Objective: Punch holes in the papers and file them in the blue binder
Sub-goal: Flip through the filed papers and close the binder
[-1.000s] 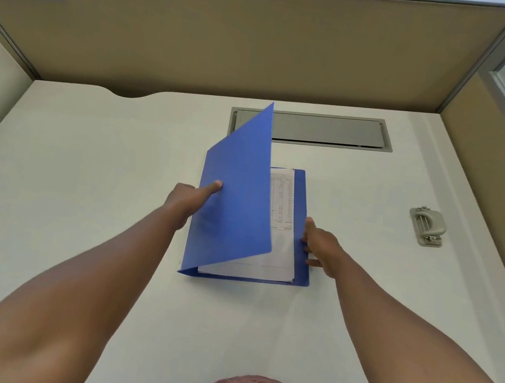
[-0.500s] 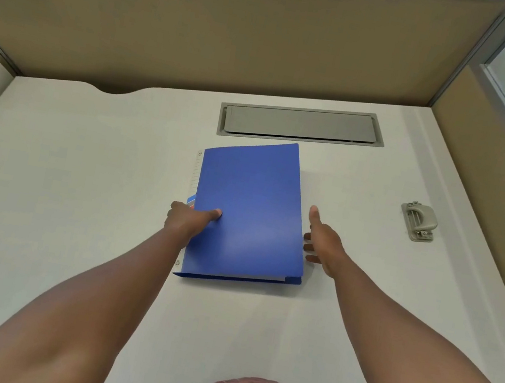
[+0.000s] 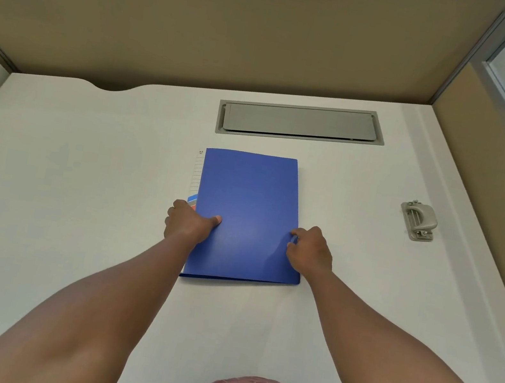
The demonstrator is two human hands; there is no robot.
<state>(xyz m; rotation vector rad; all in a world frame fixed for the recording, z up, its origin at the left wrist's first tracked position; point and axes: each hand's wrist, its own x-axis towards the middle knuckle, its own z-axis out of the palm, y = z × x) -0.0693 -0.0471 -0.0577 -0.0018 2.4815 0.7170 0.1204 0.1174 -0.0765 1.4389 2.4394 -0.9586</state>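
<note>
The blue binder (image 3: 247,210) lies closed and flat in the middle of the white desk (image 3: 75,194). A strip of white index sheet with coloured tabs (image 3: 196,178) sticks out along its left side. The papers inside are hidden under the cover. My left hand (image 3: 190,221) grips the binder's left edge, thumb on top of the cover. My right hand (image 3: 309,252) holds the right edge, fingers curled on it. A grey hole punch (image 3: 418,220) sits apart on the right of the desk.
A grey cable hatch (image 3: 300,122) is set into the desk behind the binder. Tan partition walls (image 3: 238,37) close off the back and the right side. The desk's front edge runs just above my lap.
The binder's front cover, raised a second ago with the papers showing, has come down flat. My right hand has moved onto the right edge and both hands now hold the closed binder.
</note>
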